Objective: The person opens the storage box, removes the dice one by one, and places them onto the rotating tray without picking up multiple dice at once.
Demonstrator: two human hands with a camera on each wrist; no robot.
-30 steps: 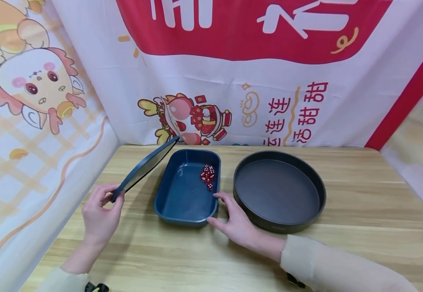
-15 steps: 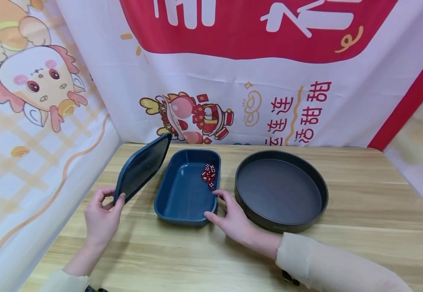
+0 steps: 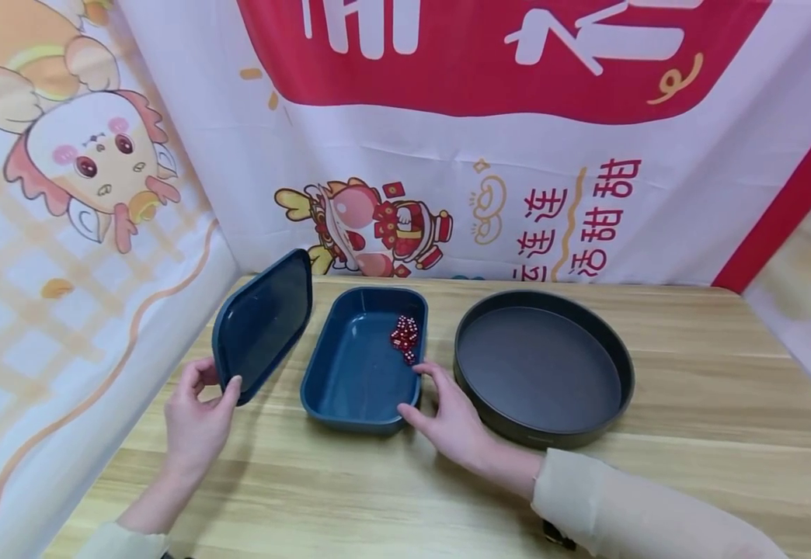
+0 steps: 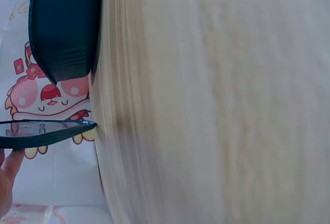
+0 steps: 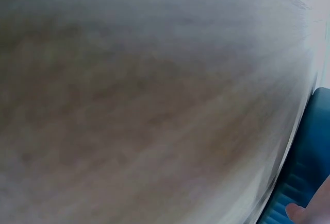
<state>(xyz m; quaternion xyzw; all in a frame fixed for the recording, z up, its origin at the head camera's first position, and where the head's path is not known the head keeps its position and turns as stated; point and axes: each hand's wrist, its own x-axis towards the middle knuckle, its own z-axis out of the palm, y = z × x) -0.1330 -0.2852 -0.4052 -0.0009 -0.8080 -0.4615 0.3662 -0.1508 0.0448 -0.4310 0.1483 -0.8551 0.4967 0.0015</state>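
Note:
A dark blue lid (image 3: 266,322), tilted up on its edge with its underside to the right, is pinched at its near corner between the thumb and fingers of my left hand (image 3: 199,423). Beside it stands a rectangular blue box (image 3: 356,380), uncovered, with several red dice (image 3: 405,338) bunched along its right wall. My right hand (image 3: 457,427) holds the box at its near right corner, fingertips and thumb on the rim. The left wrist view has the lid (image 4: 49,136) nearly edge-on below the box (image 4: 64,28). In the right wrist view, my thumb (image 5: 299,211) lies against the box's ribbed side.
A round dark grey pan (image 3: 541,369) stands on the wooden table (image 3: 349,497) just right of the box, close to my right hand. Printed cloths hang behind the table (image 3: 489,140) and along its left side (image 3: 98,310).
My left hand has swung the lid to the left, away from the box, and turned its underside more into view. My right hand stays at the box's corner. The dice lie as before.

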